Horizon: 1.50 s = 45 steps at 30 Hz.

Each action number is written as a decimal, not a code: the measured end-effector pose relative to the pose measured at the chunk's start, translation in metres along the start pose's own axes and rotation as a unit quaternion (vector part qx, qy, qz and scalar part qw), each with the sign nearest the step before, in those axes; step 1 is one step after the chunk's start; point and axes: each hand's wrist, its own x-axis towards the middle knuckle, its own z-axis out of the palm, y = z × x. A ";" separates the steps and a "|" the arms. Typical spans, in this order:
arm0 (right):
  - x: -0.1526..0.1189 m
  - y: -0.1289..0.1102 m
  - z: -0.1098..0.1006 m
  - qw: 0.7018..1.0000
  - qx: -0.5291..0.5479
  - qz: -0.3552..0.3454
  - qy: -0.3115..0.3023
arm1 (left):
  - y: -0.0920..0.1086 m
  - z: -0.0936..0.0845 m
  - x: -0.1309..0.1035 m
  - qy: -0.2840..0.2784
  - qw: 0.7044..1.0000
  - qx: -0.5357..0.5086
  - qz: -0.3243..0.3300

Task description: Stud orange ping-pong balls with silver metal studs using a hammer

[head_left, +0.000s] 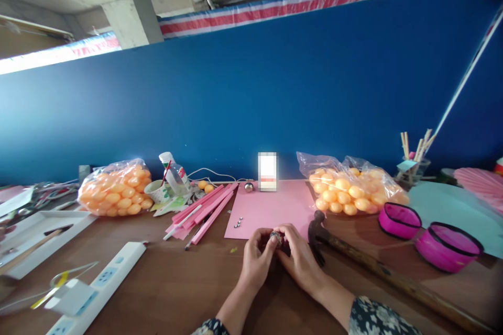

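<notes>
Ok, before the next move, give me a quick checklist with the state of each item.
1. Small round object in hand: ok, the left hand and right hand both have fingers on it.
2. Its full shape visible: cannot tell, fingers cover much of it.
3. Shiny pieces grouped: ok, close together on the pink sheet.
4. Shiny ball on the sheet: ok, near its far edge.
5. Hammer well clear: not ok, its head lies close beside the right hand.
</notes>
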 end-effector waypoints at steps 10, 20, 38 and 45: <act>0.000 -0.004 -0.005 0.999 -0.001 -0.023 -0.023 | 0.001 0.000 0.000 -0.023 1.000 0.003 -0.010; -0.001 -0.003 0.000 1.000 -0.006 0.020 0.002 | -0.004 -0.001 0.000 0.003 0.998 -0.050 -0.023; 0.000 -0.002 0.001 1.000 0.001 -0.013 -0.003 | -0.003 -0.001 0.001 0.018 1.000 0.012 -0.007; -0.003 -0.002 -0.001 0.999 -0.002 0.032 -0.009 | -0.006 0.000 0.000 0.005 1.000 -0.026 -0.010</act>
